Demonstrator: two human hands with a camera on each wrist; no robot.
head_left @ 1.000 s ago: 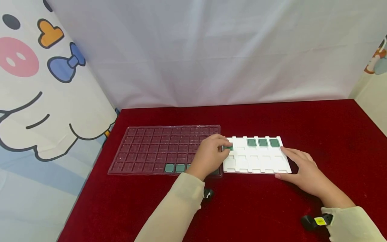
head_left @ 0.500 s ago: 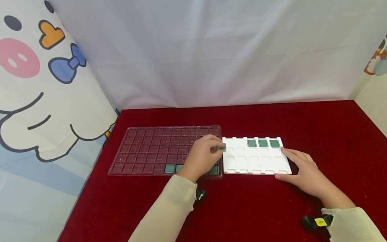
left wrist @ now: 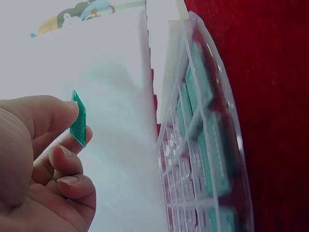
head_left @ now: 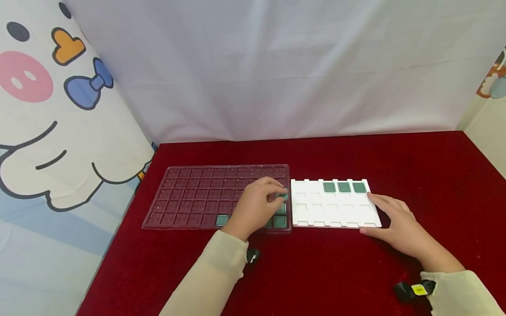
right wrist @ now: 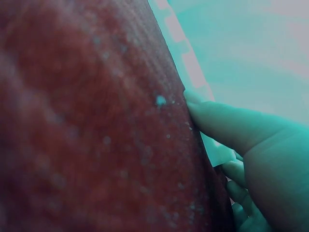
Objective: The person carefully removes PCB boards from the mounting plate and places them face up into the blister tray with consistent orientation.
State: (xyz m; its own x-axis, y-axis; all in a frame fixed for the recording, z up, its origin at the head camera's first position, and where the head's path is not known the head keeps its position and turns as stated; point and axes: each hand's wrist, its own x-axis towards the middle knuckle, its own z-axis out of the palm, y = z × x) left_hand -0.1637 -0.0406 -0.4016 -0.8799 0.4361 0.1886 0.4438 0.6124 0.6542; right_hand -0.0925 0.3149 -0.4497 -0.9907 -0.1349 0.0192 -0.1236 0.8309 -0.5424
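Observation:
My left hand (head_left: 253, 206) pinches a thin green square chip (left wrist: 78, 121) with a dotted face between thumb and fingers. It is over the right end of the clear plastic compartment tray (head_left: 189, 193). Several more green chips (head_left: 280, 221) lie in that tray's near and right-hand cells, partly hidden under the hand. Beside it lies the white slotted tray (head_left: 332, 215), with three green chips (head_left: 344, 187) in its back row. My right hand (head_left: 399, 226) holds the white tray's right end, thumb at the near corner and fingers along the right edge.
Both trays lie on a red cloth-covered table (head_left: 316, 272), side by side with a narrow gap. A white curtain (head_left: 276, 70) hangs behind the table. Cartoon-printed cloth (head_left: 79, 166) hangs at the left.
My left hand has moved left, carrying a green chip from the white tray's back-left slot to over the clear tray. The right hand and white tray stay put.

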